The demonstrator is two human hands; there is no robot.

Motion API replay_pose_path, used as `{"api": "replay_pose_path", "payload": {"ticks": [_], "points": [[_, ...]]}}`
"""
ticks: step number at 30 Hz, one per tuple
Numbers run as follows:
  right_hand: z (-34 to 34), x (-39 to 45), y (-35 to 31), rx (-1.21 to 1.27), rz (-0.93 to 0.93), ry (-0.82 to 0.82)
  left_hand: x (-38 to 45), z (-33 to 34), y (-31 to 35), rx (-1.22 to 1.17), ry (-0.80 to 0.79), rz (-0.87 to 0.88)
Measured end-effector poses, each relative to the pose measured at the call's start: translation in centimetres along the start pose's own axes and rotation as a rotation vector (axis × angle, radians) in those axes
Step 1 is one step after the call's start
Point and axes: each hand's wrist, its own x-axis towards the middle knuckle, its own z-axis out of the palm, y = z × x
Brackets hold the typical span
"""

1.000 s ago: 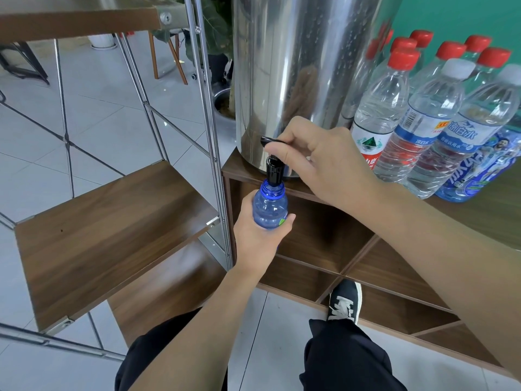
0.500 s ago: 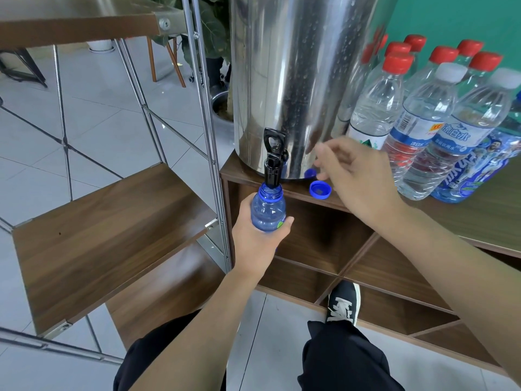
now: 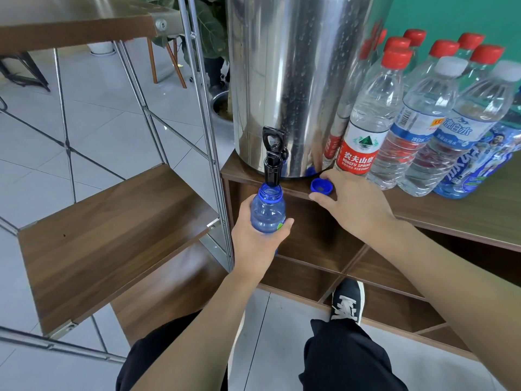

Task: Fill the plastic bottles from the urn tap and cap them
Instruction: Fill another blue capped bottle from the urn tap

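My left hand [image 3: 260, 241] grips a small blue plastic bottle [image 3: 267, 210] and holds its open mouth right under the black tap [image 3: 273, 159] of the steel urn [image 3: 298, 80]. The tap lever stands upright with nothing on it. The bottle's blue cap [image 3: 321, 186] lies open side up on the wooden counter [image 3: 451, 210], just right of the tap. My right hand [image 3: 352, 201] rests at the counter edge, with thumb and forefinger on either side of the cap and close to it. The cap sits flat on the counter.
Several capped water bottles [image 3: 375, 114] with red and white caps stand on the counter right of the urn. A metal-framed rack with wooden shelves [image 3: 112, 230] stands to the left. Open cubbies lie under the counter, with my shoe [image 3: 348, 301] on the tiled floor.
My right hand let go of the tap lever, which sprang upright, and moved down and right to the blue cap. My left hand kept the bottle under the tap.
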Motion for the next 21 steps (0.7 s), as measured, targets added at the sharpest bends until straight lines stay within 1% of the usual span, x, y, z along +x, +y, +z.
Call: {"api": "replay_pose_path", "payload": {"ticks": [3, 6, 10, 12, 16, 21], "points": [[0.2, -0.1, 0.0, 0.092, -0.012, 0.036, -0.1, -0.2, -0.2, -0.008, 0.0, 0.0], [0.3, -0.5, 0.0, 0.203, -0.073, 0.04, -0.4, -0.2, -0.2, -0.008, -0.005, 0.003], [0.1, -0.9, -1.1, 0.392, -0.207, -0.044, -0.8, -0.5, -0.7, -0.02, -0.006, 0.029], [0.0, -0.9, -1.7, 0.434, -0.251, -0.092, -1.0, -0.6, -0.8, -0.03, -0.004, 0.035], [-0.6, -0.9, -2.0, 0.476, -0.285, -0.092, -1.4, -0.7, -0.5, -0.014, -0.029, 0.08], [-2.0, -1.3, -2.3, 0.644, -0.309, -0.096, -1.7, -0.7, 0.4, -0.035, -0.07, 0.154]]}}
